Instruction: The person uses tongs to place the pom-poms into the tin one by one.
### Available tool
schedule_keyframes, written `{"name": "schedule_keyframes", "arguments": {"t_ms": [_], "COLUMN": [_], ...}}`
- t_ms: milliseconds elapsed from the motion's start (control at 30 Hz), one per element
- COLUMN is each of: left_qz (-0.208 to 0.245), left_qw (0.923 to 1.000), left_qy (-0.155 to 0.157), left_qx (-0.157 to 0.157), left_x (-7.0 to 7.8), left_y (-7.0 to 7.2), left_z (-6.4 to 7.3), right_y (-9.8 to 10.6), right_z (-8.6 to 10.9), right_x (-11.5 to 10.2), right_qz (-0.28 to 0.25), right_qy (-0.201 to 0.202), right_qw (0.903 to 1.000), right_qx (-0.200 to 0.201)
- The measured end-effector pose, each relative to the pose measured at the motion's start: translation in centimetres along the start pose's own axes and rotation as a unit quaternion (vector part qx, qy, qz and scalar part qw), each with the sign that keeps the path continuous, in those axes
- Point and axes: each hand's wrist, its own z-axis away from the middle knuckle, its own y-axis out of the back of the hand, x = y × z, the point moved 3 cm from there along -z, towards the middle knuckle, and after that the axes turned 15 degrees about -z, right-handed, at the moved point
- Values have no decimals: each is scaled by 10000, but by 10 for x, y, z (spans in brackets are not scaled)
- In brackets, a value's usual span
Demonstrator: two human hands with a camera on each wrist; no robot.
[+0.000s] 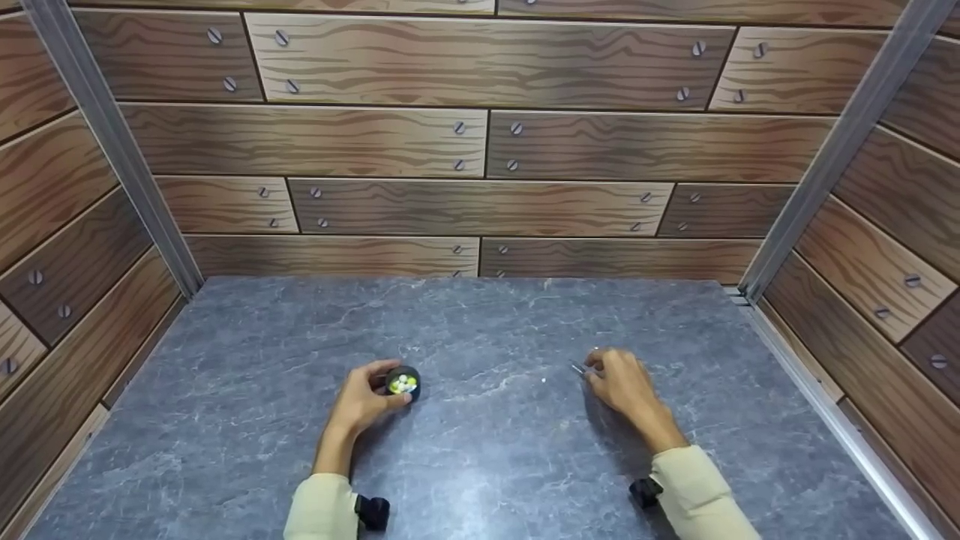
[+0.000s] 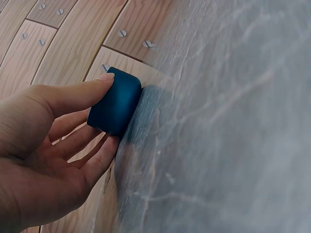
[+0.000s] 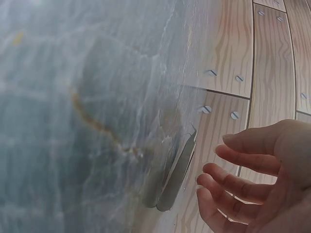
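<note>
My left hand (image 1: 361,401) holds a small round cup (image 1: 394,373) between thumb and fingers at the left middle of the table. It looks dark from above and blue in the left wrist view, where the cup (image 2: 116,104) stands on the tabletop. White and yellow-green bits (image 1: 403,384) fill it. On the right, my right hand (image 1: 622,382) hovers beside slim metal tweezers (image 1: 577,367), partly hidden by the fingers from above. In the right wrist view the tweezers (image 3: 177,174) lie on the table, apart from the loosely bent fingers (image 3: 238,184).
One tiny white bit (image 1: 544,380) lies on the grey marbled table (image 1: 480,315) between the hands, nearer the right. Wood-patterned walls (image 1: 465,142) with metal corner posts (image 1: 825,150) enclose the back and sides. Each forearm wears a black wrist camera (image 1: 373,513).
</note>
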Motion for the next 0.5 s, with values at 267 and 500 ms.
{"name": "schedule_keyframes", "arguments": {"t_ms": [267,500], "left_qz": [-100,-387], "left_qw": [9999,9992], "left_qy": [-22,49], "left_qx": [-18,-2], "left_x": [-2,-1], "left_y": [0,7], "left_z": [-1,0], "right_y": [1,3], "right_z": [2,4], "right_x": [0,5], "right_qz": [-105,-207], "right_qy": [32,7], "right_qw": [9999,9998], "right_qx": [-50,-59]}}
